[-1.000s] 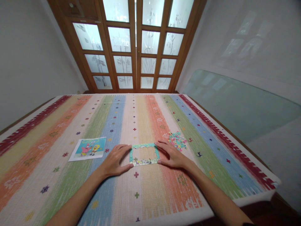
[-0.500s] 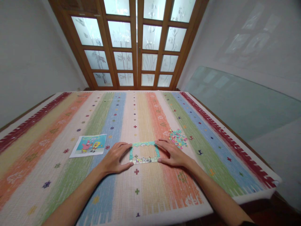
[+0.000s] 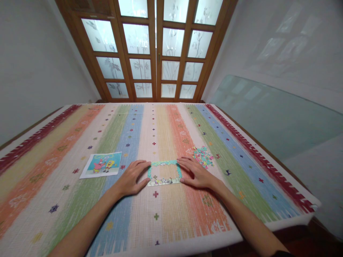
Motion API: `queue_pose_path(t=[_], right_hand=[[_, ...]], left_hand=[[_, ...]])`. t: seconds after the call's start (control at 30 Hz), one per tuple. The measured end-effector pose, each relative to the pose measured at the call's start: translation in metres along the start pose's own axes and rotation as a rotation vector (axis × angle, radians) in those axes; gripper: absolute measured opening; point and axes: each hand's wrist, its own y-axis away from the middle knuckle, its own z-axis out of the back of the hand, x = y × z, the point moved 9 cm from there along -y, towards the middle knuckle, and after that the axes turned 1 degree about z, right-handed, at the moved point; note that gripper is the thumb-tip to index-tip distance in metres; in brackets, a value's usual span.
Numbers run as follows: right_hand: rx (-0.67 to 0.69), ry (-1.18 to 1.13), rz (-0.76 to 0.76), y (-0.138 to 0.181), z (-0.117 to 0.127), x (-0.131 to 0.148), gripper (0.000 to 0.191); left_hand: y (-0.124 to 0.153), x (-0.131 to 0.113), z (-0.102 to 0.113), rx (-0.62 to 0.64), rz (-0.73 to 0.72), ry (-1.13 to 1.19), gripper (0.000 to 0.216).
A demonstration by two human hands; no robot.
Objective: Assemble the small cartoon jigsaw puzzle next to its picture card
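A rectangular jigsaw puzzle border [image 3: 164, 182] lies flat on the tablecloth in front of me, joined all round, with bare cloth showing inside it. Turquoise pieces form its top and sides; the bottom row is paler and patterned. My left hand [image 3: 134, 178] grips its left side, fingers at the upper corner and thumb at the lower one. On the opposite side, my right hand [image 3: 195, 174] holds the right edge the same way, fingertips on the top corner and thumb low. Just beyond the right hand lies a heap of loose puzzle pieces [image 3: 203, 156].
To the left lies a printed cartoon picture [image 3: 103, 165] on white paper. A striped tablecloth [image 3: 166, 135] covers the large table. Behind it stand wooden doors [image 3: 155, 71] with frosted panes, and a glass sheet [image 3: 268, 110] leans on the right wall.
My left thumb has drawn back slightly from the border's lower left corner. The border, picture and loose pieces stay in place.
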Motion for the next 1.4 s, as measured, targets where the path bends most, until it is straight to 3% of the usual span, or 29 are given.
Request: queue_pose_path(t=[0.33, 0.57, 1.4], right_hand=[[0.005, 0.017, 0.021, -0.0005, 0.0017, 0.0011, 0.072], [0.009, 0.025, -0.014, 0.0018, -0.0011, -0.0032, 0.076], [0.004, 0.003, 0.01, -0.0009, -0.0003, 0.0014, 0.075]], left_hand=[[-0.0011, 0.0019, 0.0001, 0.035, 0.045, 0.037, 0.042], [-0.0012, -0.0014, -0.0019, 0.054, -0.001, 0.018, 0.054], [0.0, -0.0016, -0.0021, 0.054, -0.003, 0.011, 0.056]])
